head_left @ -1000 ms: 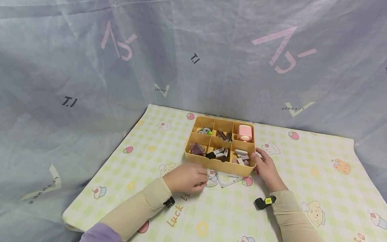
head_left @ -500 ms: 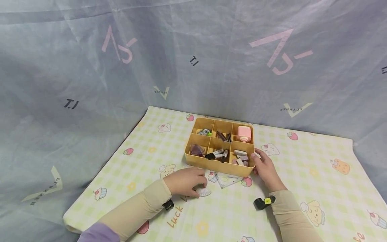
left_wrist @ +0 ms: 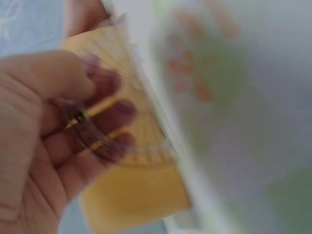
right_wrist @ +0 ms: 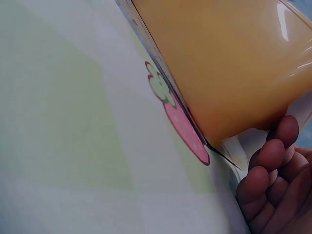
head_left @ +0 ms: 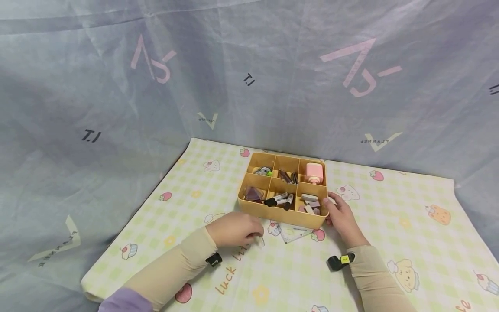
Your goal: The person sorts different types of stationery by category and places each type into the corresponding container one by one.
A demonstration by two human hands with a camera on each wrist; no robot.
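Note:
My left hand pinches a clear protractor between thumb and fingers, just in front of the box's left half. The fingers show through the plastic in the left wrist view. A yellow six-compartment organizer box stands on the table. At its front right corner my right hand holds on, thumb at the rim and curled fingertips low against the side. A clear set square lies flat along the box's front, partly hidden by it.
In the box are a pink bottle, dark pencil-like sticks, black-capped markers, white erasers, tape rolls and a purple piece. A grey curtain hangs behind the checked tablecloth.
My left hand has drawn the protractor leftward from the box's front, and the protractor is now tilted up in its grip. The right hand and the box stay in place.

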